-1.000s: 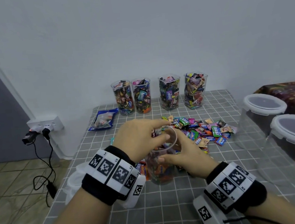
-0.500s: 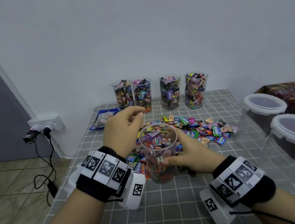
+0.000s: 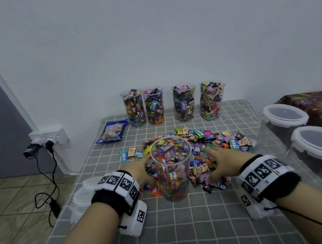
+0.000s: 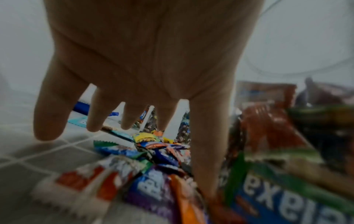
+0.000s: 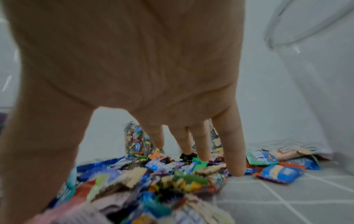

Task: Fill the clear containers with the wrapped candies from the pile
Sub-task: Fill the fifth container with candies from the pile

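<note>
Both hands are reaching into the candy pile [image 3: 195, 148] at once. The left hand [image 3: 139, 170] is lying palm-down on the wrappers w/ fingers [image 4: 49, 118] spread and straight, gripping nothing. The right hand [image 3: 220, 160] is doing the same on the other side — fingers [image 5: 232, 151] splayed wide, tips touching candies, nothing held. Between the two hands a clear container [image 3: 172, 168] is standing upright on the grey checked tablecloth [image 3: 188, 229], nearly full of candies, w/ neither hand touching it. At the back, four filled containers [image 3: 174, 104] are lining up against the wall, w/ a blue candy bag [image 3: 111, 132] lying just left of them. Two big lidded tubs [image 3: 306, 135] are sitting at the right edge — well apart from the pile.
</note>
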### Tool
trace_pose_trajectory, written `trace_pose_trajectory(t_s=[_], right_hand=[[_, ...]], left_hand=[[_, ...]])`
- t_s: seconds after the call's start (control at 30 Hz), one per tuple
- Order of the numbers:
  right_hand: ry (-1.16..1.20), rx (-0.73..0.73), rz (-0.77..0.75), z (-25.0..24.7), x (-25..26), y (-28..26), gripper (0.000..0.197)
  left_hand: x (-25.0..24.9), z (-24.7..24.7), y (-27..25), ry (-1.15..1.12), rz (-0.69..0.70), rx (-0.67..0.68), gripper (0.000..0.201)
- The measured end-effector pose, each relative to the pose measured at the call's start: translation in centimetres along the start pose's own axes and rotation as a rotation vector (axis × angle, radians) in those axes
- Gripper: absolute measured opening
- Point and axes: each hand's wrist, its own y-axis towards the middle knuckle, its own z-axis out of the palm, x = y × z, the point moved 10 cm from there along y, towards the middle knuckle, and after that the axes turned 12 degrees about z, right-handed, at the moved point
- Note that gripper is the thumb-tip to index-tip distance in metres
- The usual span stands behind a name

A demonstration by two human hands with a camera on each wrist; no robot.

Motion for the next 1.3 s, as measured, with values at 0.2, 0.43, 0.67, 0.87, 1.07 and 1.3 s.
trace_pose_trajectory(t_s=[0.2,0.43,0.67,0.87,1.07,1.3], right_hand=[[-0.113,0.019,-0.009,1.6,1.1,0.9,0.109],[-0.255,-0.031,-0.084,1.7,2.8,0.5,0.082],[-0.190,-0.119,-0.120,0.8,3.5,0.6,0.050],[-0.141,-0.175,-0.111,0.2,3.6,0.8,0.032],[-0.095,-0.204,-0.102,-0.2,3.3,0.8,0.025],[0.009,-0.263,-0.122,-1.0,3.0,0.6,0.020]], left_hand=[[-1.4,1.4,-0.1,0.026,0.045,0.076,0.077],[-2.4,1.2,0.0,0.085,0.071,0.069,0.051],[-3.4,0.4,-0.2,0.237,0.043,-0.003,0.025],[-3.7,-0.4,-0.3,0.204,0.023,-0.081,0.020],[-2.8,-1.0,-0.6,0.160,-0.040,-0.133,0.024],[-2.0,-2.0,-0.8,0.178,-0.074,-0.201,0.021]])
